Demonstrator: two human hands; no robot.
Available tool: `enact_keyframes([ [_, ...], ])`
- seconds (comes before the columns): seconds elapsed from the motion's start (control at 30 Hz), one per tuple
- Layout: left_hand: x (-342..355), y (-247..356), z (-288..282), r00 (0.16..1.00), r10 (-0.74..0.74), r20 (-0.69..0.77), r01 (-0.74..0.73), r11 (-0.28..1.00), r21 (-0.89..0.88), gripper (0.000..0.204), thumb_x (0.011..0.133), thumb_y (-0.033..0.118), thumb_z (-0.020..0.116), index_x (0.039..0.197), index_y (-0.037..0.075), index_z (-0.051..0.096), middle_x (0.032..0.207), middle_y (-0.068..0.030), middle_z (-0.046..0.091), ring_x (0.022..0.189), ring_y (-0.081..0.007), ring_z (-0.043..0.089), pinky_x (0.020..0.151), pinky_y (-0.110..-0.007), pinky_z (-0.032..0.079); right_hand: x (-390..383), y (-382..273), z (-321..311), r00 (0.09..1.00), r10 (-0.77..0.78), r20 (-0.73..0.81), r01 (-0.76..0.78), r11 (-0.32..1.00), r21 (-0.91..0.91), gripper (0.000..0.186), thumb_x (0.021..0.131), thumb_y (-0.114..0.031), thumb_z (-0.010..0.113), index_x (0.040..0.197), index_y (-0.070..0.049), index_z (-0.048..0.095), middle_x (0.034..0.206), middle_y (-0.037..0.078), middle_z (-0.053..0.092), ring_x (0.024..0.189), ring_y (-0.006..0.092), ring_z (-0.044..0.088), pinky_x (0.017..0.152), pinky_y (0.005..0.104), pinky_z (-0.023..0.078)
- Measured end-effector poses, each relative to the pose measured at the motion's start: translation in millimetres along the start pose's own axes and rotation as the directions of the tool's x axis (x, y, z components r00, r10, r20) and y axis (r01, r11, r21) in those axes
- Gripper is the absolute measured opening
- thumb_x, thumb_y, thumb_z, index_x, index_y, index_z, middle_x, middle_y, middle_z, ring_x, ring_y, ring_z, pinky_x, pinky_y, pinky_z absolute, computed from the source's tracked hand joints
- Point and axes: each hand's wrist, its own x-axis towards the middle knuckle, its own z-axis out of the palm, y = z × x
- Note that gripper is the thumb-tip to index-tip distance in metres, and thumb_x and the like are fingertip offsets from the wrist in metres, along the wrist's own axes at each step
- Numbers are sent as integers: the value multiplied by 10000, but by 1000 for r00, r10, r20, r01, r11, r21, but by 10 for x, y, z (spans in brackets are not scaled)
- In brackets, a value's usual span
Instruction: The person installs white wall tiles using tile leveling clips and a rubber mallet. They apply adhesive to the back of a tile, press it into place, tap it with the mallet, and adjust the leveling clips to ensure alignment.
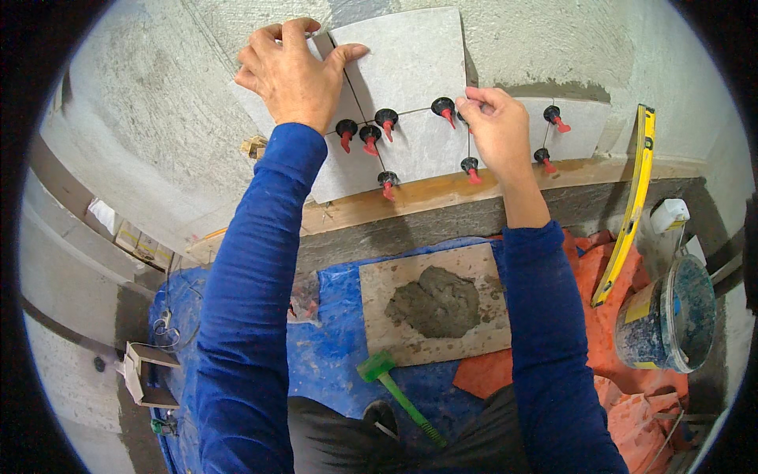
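My left hand [294,79] is at the upper left, fingers curled over the top edge of a light grey wall tile. Its thumb reaches across the upright joint onto the face of the large upper tile [407,67]. At that tile's lower right corner, my right hand [501,130] pinches a black tile leveler, mostly hidden by the fingers. Several other levelers with black caps and red handles, such as one leveler [385,121], sit along the joints. A row of lower tiles [430,146] runs beneath, above a wooden batten [426,189].
A board [375,308] bears a heap of grey mortar [436,304]. By my feet lies a green mallet [391,387] on a blue sheet [328,355]. To the right, a yellow spirit level [632,209] leans near a mortar-stained bucket [647,324] and orange sheeting [600,340].
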Motion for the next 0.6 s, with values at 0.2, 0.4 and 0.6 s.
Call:
enact_keyframes([
  [0.2, -8, -9, 26, 1000, -2, -24, 1, 999, -36, 694, 670, 667, 867, 1150, 183, 736, 1222, -140, 549, 1227, -354, 440, 1029, -588, 297, -17, -25, -15, 1000, 6, 7, -7, 999, 46, 343, 849, -221, 762, 1054, 53, 757, 984, 193, 750, 878, 280, 724, 792, 369, 555],
  [0.4, -18, -23, 35, 999, 3, -40, -5, 999, -49, 657, 669, 636, 879, 1136, 200, 726, 1200, -129, 550, 1195, -342, 447, 1018, -577, 289, -5, 54, -13, 996, -88, 17, 89, 996, -21, 334, 850, -191, 758, 1095, 36, 752, 994, 169, 745, 873, 267, 714, 788, 356, 552],
  [0.6, -3, -23, 29, 1000, -22, 14, 23, 999, -34, 693, 680, 686, 844, 1191, 230, 740, 1277, -147, 560, 1275, -375, 448, 1044, -611, 309, 19, 88, -56, 994, 9, 106, -14, 999, 42, 325, 846, -187, 755, 1095, 22, 755, 992, 154, 738, 882, 272, 715, 789, 359, 551],
])
